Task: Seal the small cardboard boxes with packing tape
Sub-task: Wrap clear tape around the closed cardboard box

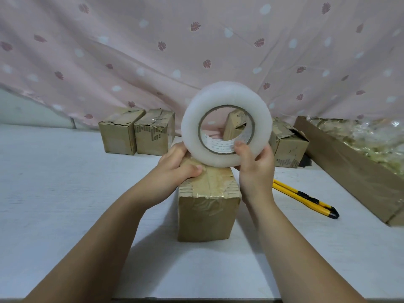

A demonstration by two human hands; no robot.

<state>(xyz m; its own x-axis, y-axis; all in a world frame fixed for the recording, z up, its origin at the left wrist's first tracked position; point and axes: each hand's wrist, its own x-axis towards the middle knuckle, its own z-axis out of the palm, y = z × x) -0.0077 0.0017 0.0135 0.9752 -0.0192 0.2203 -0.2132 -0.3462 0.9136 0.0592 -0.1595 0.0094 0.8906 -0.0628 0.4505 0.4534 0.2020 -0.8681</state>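
Note:
A small cardboard box (207, 215) stands on the white table in front of me, with shiny tape over its top and down its near face. A large roll of clear packing tape (225, 99) stands on edge on the box top. My right hand (255, 169) grips the roll at its lower right, thumb inside the core. My left hand (177, 165) holds the box's top left edge, its thumb pressing on the top beside the roll.
Two small boxes (137, 133) stand at the back left, two more (286, 145) at the back right, one partly hidden behind the roll. A yellow utility knife (306, 199) lies to the right. A long cardboard tray (349, 167) with plastic wrapping runs along the right. A pink curtain (196, 51) hangs behind.

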